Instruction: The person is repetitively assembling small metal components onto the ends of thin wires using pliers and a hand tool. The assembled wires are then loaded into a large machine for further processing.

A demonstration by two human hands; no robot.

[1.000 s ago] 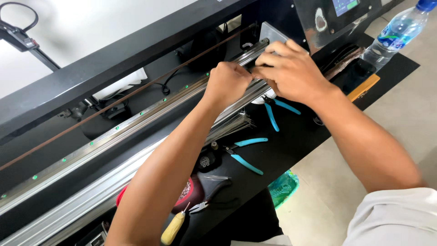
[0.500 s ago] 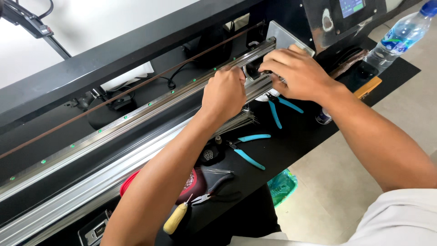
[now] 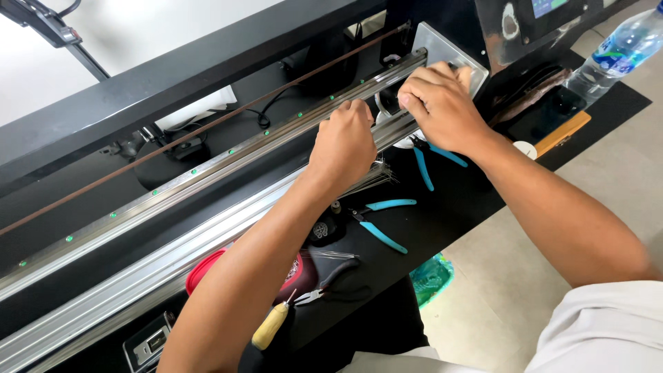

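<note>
Two hands at the right end of a long metal rail on a black machine.

From the left: the steel rail [image 3: 207, 169] with green dots runs diagonally up to the right, a brown belt above it. Below it on the black counter [image 3: 449, 221] lie a red round lid [image 3: 204, 273], a wooden-handled awl [image 3: 271, 326] and dark pliers [image 3: 331, 290]. The left hand [image 3: 343, 143] is curled into a closed grip over the rail's lower strip; what its fingers pinch is hidden. Blue-handled cutters [image 3: 383, 221] lie just below it. The right hand [image 3: 438, 103] presses on the rail's end by a metal plate [image 3: 449, 52], fingers bent, contents not visible. A water bottle [image 3: 618, 52] stands far right.
</note>
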